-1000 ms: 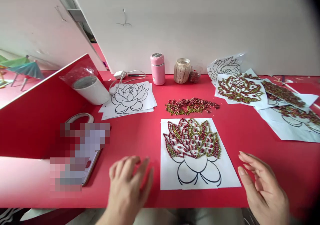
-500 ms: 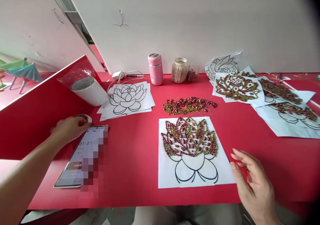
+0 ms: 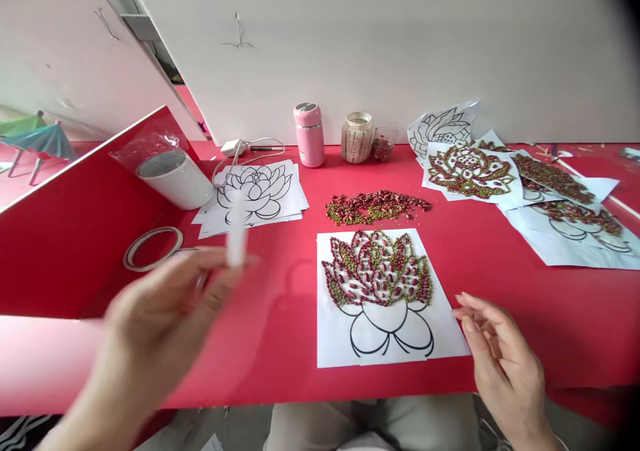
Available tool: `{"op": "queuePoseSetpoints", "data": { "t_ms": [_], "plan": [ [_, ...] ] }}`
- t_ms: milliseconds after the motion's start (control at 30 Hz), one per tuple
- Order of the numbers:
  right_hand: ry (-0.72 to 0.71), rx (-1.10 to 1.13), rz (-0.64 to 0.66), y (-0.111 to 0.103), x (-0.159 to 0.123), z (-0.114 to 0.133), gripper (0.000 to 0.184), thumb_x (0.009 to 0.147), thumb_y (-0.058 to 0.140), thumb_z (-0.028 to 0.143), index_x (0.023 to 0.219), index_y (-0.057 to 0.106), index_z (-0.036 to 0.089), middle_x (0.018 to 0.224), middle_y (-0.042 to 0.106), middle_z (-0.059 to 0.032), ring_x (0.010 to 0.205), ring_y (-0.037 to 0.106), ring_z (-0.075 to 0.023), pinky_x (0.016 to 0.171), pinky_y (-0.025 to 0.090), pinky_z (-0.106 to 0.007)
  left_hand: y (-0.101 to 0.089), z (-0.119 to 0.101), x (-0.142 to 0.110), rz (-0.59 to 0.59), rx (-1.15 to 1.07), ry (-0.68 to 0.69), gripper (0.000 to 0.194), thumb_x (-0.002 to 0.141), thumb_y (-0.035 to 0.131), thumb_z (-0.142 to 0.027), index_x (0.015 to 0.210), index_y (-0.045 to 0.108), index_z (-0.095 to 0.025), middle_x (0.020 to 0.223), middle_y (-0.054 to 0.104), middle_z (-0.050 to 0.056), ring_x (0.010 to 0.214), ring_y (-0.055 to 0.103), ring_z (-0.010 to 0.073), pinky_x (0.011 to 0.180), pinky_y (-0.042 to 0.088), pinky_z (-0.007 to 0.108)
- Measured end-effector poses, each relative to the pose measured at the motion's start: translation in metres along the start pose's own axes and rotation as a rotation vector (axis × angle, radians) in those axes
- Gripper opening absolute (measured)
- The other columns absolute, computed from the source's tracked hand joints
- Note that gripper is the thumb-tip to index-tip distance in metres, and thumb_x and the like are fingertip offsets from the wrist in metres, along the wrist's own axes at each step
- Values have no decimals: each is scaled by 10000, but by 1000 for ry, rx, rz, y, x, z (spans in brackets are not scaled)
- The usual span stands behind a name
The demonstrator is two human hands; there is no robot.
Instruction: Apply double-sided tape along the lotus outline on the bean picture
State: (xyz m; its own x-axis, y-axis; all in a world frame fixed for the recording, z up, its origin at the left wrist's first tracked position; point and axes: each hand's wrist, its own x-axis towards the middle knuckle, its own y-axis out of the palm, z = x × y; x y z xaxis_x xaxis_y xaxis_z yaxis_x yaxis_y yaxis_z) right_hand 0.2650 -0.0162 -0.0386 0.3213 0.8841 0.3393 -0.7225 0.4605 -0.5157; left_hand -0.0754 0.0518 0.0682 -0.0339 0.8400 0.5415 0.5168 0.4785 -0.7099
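My left hand, blurred by motion, is raised over the left of the table with a slim whitish translucent tube upright between thumb and fingers. My right hand rests palm inward, its fingers loosely curled and apart, holding nothing, by the right edge of a white sheet. On that sheet is a printed lotus outline. Red and green beans cover its upper petals, while the lower petals are bare outline. Behind the sheet lies a loose heap of red and green beans.
A roll of tape lies beside a red panel. Further back are a white cylinder, printed lotus sheets, a pink flask and a glass jar. Bean-covered lotus pictures overlap at the right.
My left hand has left the tape roll, moved toward me and to the right, and now holds the whitish tube. It now covers the phone. My right hand has barely moved.
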Motion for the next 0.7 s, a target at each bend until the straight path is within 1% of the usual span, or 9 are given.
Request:
{"op": "queuePoseSetpoints", "data": {
  "t_ms": [33, 67, 133, 167, 300, 367, 433, 533, 700],
  "plan": [
    [-8, 49, 16, 0, 0, 9, 265, 867, 477, 285, 1112, 539, 205, 980, 602, -60, 815, 599, -158, 691, 502, -242, 8, -21, -10, 183, -145, 72, 183, 796, 522, -340, 866, 592, -187, 765, 629, -56, 659, 559, 68, 582, 452, 194],
    [-22, 96, 46, 1, 0, 19, 240, 871, 473, 276, 1089, 553, 215, 913, 614, -43, 765, 602, -139, 646, 506, -208, 17, -39, -18, 299, -255, 138, 117, 817, 503, -274, 869, 572, -195, 750, 623, -39, 654, 559, 73, 584, 460, 193],
    [-20, 190, 146, 3, 1, 42, 200, 887, 451, 271, 1034, 582, 237, 788, 612, -10, 680, 593, -113, 611, 505, -177, 35, -64, -31, 377, -402, 235, 95, 826, 473, -152, 884, 532, -200, 741, 606, -18, 655, 542, 74, 642, 467, 211],
    [1, 259, 211, 5, 3, 52, 216, 896, 436, 283, 1051, 582, 244, 801, 617, -9, 692, 594, -114, 624, 507, -179, 44, -73, -36, 406, -446, 260, 119, 824, 457, -110, 879, 518, -196, 728, 588, -15, 656, 530, 74, 684, 463, 228],
    [182, 556, 463, 19, 10, 77, 266, 916, 398, 358, 1110, 558, 269, 921, 611, -12, 766, 566, -118, 684, 495, -200, 66, -89, -52, 381, -459, 384, 176, 809, 442, -59, 906, 514, -187, 743, 583, -13, 673, 509, 83, 758, 418, 267],
    [236, 674, 524, 25, 13, 80, 260, 907, 420, 379, 1097, 564, 274, 899, 602, -4, 763, 541, -111, 679, 480, -191, 71, -89, -59, 359, -379, 419, 195, 820, 418, -65, 918, 531, -189, 759, 603, -17, 681, 519, 85, 809, 379, 294],
    [275, 728, 542, 28, 15, 82, 226, 890, 469, 373, 1058, 583, 273, 854, 596, 8, 724, 518, -95, 650, 461, -166, 74, -86, -67, 306, -282, 427, 189, 829, 421, -84, 915, 551, -190, 784, 624, -21, 714, 542, 89, 881, 314, 334],
    [302, 693, 560, 28, 14, 85, 199, 882, 495, 360, 1026, 596, 269, 811, 591, 21, 649, 485, -73, 612, 443, -138, 76, -81, -73, 246, -203, 424, 149, 821, 479, -119, 917, 574, -183, 811, 640, -23, 775, 569, 105, 936, 228, 373],
    [235, 577, 535, 24, 9, 84, 222, 907, 447, 345, 1087, 564, 287, 895, 594, 12, 717, 512, -86, 675, 458, -145, 72, -81, -76, 153, -213, 469, 245, 771, 552, -94, 1002, 574, -173, 945, 643, 27, 954, 562, 156, 964, 243, 371]
  ]
}}
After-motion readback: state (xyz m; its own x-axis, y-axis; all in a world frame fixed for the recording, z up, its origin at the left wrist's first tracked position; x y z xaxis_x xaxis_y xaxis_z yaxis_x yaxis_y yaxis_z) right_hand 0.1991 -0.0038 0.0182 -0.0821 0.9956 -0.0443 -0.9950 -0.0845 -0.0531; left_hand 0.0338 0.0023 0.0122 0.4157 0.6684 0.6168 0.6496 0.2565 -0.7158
